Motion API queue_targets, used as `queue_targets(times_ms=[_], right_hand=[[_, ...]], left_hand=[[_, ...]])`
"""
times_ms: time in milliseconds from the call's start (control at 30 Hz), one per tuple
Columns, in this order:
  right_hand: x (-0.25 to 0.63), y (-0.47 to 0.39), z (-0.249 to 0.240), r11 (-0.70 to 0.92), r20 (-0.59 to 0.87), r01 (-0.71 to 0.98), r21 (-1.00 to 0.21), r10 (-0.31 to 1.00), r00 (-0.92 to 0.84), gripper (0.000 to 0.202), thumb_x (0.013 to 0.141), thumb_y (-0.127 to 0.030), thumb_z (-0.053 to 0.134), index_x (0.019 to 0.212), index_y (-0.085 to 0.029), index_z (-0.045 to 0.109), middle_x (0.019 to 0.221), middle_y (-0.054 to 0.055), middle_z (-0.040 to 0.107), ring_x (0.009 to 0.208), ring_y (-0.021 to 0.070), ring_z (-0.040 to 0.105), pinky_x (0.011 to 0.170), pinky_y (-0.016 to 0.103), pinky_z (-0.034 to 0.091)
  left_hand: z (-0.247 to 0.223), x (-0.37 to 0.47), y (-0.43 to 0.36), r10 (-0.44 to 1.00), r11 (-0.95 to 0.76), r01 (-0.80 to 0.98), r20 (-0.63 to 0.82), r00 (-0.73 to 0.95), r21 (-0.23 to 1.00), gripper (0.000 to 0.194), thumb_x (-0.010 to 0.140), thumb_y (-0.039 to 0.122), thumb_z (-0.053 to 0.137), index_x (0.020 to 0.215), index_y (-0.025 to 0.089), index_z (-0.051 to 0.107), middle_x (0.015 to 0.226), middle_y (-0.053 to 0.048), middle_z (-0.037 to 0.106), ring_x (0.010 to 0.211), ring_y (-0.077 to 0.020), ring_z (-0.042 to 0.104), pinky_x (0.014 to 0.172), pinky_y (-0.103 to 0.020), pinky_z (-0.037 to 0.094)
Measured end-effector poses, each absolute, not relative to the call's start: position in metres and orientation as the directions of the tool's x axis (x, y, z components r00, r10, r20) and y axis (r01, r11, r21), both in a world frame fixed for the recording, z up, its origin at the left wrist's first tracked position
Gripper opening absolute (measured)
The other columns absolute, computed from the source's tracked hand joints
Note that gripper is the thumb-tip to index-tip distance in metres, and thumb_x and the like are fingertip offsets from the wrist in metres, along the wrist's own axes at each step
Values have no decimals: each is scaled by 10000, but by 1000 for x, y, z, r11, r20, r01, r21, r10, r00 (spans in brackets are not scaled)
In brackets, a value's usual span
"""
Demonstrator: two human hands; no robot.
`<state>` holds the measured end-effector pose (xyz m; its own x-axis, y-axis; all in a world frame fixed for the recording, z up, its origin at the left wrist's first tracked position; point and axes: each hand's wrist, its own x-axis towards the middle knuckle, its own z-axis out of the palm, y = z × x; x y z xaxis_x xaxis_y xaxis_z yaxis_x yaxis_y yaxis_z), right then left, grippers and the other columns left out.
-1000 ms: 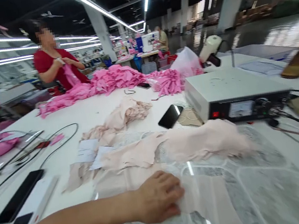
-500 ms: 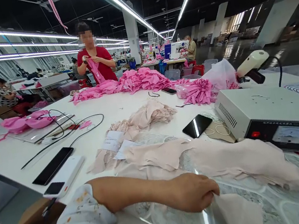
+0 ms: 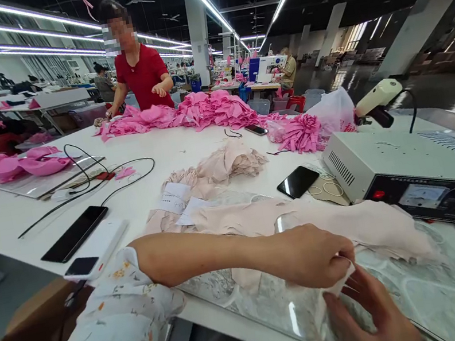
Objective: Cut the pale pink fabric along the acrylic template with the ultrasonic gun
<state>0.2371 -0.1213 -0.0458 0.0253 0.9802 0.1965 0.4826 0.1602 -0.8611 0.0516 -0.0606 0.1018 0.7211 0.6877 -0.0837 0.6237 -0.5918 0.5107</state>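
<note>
My left hand (image 3: 318, 254) reaches across from the left, fingers pinched on the edge of a small beige fabric piece (image 3: 320, 309). Below and right of it, my right hand (image 3: 370, 309) has its thumb and fingers around the same piece, close to the left fingertips. Both hands are over a clear sheet (image 3: 271, 303) on the table. Behind them, flat beige pieces (image 3: 376, 227) stretch across the sheet. Farther back sits a bunched beige pile (image 3: 226, 165) with white paper labels (image 3: 174, 197) at its left.
A grey control box (image 3: 416, 153) stands at the right, near a phone (image 3: 298, 182). At left lie another phone (image 3: 74, 234), a white power bank (image 3: 96, 248) and black cables. Pink fabric (image 3: 200, 111) lines the far edge, where a person in red (image 3: 142, 80) stands.
My right hand has come into view and taken hold of the small beige piece. My left hand has lifted slightly and moved right. The person in red has lowered both hands.
</note>
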Motion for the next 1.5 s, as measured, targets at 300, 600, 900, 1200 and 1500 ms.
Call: queue_targets(times_ms=[300,600,900,1200,1500], right_hand=[[174,-121,-22,1,-111,233,-972,876,-468,387,801,-520,529,694,-171,658,566,-22,478,537,119,405,493,231,331],[149,-89,-20,9,-202,389,-921,843,-499,425,860,-537,380,584,-223,456,519,-36,429,478,127,442,484,249,343],[159,-44,-22,157,-118,698,-698,937,-329,290,802,-417,500,576,-240,456,527,-29,455,526,155,402,548,298,298],[159,-38,-19,228,15,714,-662,956,-292,254,733,-432,589,903,-251,642,908,55,636,798,244,573,674,353,430],[161,-60,-17,148,-21,437,-887,933,-358,314,814,-522,504,713,-228,548,729,30,596,642,177,524,575,289,431]], left_hand=[[94,-50,-120,896,-102,734,-259,361,671,173,918,221,441,874,174,603,644,45,497,551,-94,406,502,-179,312],[47,-101,-108,937,-44,892,-290,193,450,260,921,228,385,842,185,629,698,7,607,604,-135,525,532,-203,349],[12,-105,-90,956,-164,962,-205,209,218,195,928,168,429,817,146,589,719,-77,628,603,-228,597,565,-291,423],[9,-95,-85,922,-367,908,-54,384,203,119,874,247,652,880,159,571,949,-68,609,826,-229,601,725,-327,486],[-3,-100,-92,896,-407,806,16,444,430,124,844,63,534,810,180,513,996,-44,613,930,-190,576,862,-297,436]])
